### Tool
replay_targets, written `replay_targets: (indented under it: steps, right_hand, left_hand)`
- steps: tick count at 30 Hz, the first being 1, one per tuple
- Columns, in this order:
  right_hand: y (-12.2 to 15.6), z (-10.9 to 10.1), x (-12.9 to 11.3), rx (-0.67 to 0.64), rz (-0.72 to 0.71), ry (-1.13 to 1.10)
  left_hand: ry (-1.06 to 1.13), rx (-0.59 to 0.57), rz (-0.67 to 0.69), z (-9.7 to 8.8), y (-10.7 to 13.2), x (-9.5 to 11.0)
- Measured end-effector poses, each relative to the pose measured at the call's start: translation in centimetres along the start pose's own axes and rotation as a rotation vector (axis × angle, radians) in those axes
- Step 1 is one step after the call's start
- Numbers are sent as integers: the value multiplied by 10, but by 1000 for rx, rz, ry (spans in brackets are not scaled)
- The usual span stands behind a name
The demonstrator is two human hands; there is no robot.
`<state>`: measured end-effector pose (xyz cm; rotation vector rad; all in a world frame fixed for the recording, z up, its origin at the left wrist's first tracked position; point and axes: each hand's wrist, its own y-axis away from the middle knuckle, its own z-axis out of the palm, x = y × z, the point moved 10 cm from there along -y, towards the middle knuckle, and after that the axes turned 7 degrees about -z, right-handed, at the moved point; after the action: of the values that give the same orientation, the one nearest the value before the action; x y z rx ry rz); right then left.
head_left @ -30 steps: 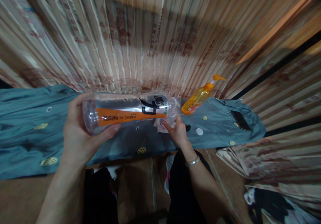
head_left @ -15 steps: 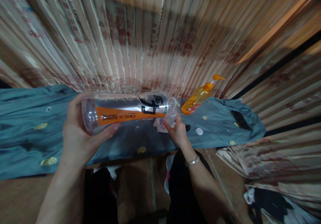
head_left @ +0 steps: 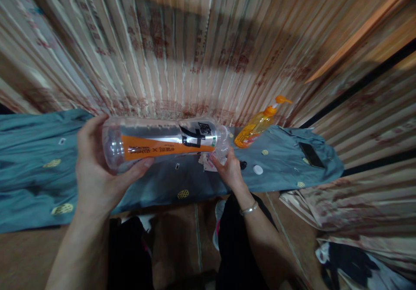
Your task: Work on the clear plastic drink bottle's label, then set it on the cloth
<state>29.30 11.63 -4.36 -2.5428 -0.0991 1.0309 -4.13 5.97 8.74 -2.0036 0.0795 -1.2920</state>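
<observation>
So, clear bottle (head_left: 156, 145) crosswise, long axis spanning hands: left hand (head_left: 97, 169) wrapped round base, right hand (head_left: 232, 171) part-curled at neck, exact grip hidden.

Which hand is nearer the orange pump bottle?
Right. The right hand, at the neck of the clear bottle, is just nearside of the orange pump bottle; the left hand, at the base, is farther left.

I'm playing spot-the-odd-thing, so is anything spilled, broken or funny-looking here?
The big clear bottle looks odd: it's tipped on its side instead of standing up. The left hand holds its base, and its neck points towards the right hand. I see no spill on the teal cloth, and nothing plainly broken.
</observation>
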Motion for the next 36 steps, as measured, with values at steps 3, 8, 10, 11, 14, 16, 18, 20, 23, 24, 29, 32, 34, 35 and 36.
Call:
replay_targets:
  steps: [3,8,10,11,14,16,18,20,23,24,29,32,34,35,36]
  right_hand:
    - [0,0,0,1,-1,5]
    - [0,0,0,9,-22,13]
    - [0,1,0,5,-26,7]
    - [0,1,0,5,-27,7]
    - [0,1,0,9,-35,9]
    - [0,0,-1,12,-35,7]
    - [0,0,-1,9,-28,4]
    - [0,0,-1,6,-14,5]
    - [0,1,0,-5,3,10]
    - [0,1,0,-7,4,12]
    - [0,0,0,-6,4,-9]
    - [0,0,-1,-9,3,-14]
    - [0,0,-1,-8,-9,-17]
    - [0,0,-2,-5,-14,-16]
    - [0,0,-1,-3,-15,-14]
  left_hand:
    - [15,13,13,0,1,3]
    - [43,15,21,-1,1,3]
    - [47,13,7,-1,0,2]
    - [49,12,1,-1,0,1]
    - [57,1,-7,0,0,1]
    - [64,-2,-6,0,0,2]
    - [71,4,-7,0,1,2]
    - [67,9,-14,0,1,1]
    - [54,15,-24,-1,1,0]
    - [54,17,-25,-1,1,0]
    - [71,13,-41,-1,1,0]
    - [78,7,-35,1,2,0]
    - [74,3,-27,1,2,1]
    - [72,2,-23,1,2,1]
    - [74,2,-20,1,2,1]
